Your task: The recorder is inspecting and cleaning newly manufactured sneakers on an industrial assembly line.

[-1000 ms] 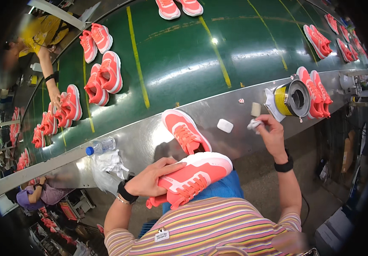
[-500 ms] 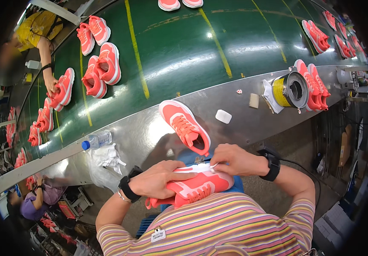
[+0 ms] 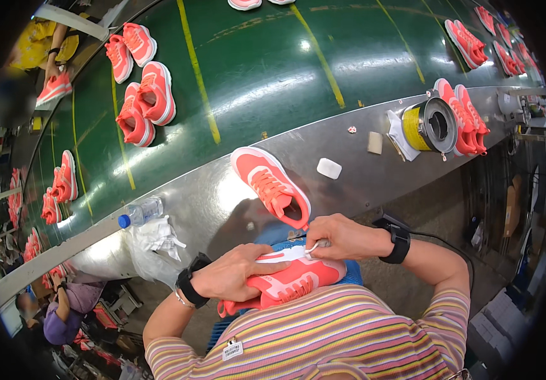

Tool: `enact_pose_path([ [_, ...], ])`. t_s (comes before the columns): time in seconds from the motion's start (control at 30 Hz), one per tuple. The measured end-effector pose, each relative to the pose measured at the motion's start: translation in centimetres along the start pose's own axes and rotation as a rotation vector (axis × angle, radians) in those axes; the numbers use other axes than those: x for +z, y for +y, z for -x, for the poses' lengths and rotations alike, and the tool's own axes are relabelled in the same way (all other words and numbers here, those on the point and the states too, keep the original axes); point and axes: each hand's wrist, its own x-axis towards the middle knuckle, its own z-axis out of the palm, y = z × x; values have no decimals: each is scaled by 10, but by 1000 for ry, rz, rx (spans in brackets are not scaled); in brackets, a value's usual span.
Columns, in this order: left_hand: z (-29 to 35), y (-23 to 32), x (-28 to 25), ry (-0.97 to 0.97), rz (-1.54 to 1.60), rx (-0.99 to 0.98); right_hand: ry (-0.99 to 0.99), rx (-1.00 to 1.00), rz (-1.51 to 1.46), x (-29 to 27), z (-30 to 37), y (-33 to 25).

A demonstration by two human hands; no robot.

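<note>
A coral sneaker point(image 3: 301, 278) with a white sole lies on its side at my lap, its sole edge facing the bench. My left hand point(image 3: 232, 275) is closed over its heel end. My right hand point(image 3: 345, 237) pinches a small whitish wad point(image 3: 318, 246), perhaps cloth, against the sole edge near the toe. My fingers partly hide the wad. Just beyond my hands, another coral sneaker point(image 3: 271, 187) stands upright on the metal bench, its toe pointing to the far left.
The metal ledge point(image 3: 209, 190) borders a green belt point(image 3: 254, 76) carrying several coral sneakers. On the ledge are a white block point(image 3: 329, 168), a beige block point(image 3: 375, 142), a yellow-labelled tin point(image 3: 430, 126), a water bottle point(image 3: 143, 212) and white gloves point(image 3: 159, 237). A co-worker's hand point(image 3: 51, 71) holds a shoe at far left.
My right hand has shifted slightly left along the sole edge with the wad. My left hand keeps its grip. At far left the co-worker has lifted a shoe off the belt.
</note>
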Motion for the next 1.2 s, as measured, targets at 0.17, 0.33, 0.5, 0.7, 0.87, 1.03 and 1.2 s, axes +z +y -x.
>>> enact_pose_path([
  [0.17,3,0,1,-19,-72,8,-43,123,-99,-8,12,1],
  [0.33,0,0,0,-59,-71,-5,1,52,-219,3,4,7],
  [0.5,0,2,1,-67,-108,-14,-77,152,-229,-2,11,11],
  [0.7,-3,4,-1,-39,-112,30,-68,131,-256,-1,7,4],
  [0.87,-2,8,1,-38,-123,25,-90,63,-184,-3,15,13],
  [1.03,-4,7,1,-43,-94,3,-72,-16,-147,1,7,15],
  [1.2,-2,4,3,-33,-41,-48,27,44,-281,2,8,10],
])
